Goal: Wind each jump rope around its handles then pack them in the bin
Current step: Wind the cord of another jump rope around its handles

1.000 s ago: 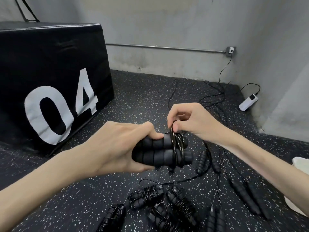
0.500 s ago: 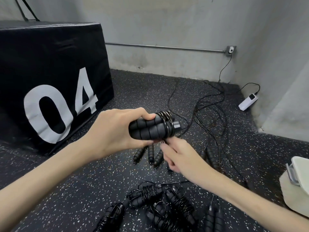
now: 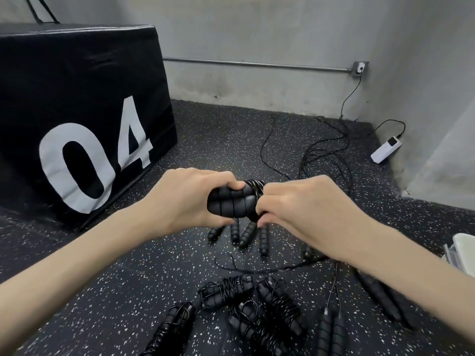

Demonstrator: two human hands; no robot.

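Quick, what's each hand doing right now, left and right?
Left hand: closed around the pair of jump rope handles, holding them together.
Right hand: fingers curled at the cord coils on the handles' end, gripping there.

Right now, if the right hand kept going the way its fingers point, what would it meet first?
The right hand points leftward at the held handles, which its fingers already touch at the wound cord. Beyond those, probably the left hand.

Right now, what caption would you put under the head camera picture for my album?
Two hands, left hand gripping paired handles and right hand winding cord, above wound ropes on the floor.
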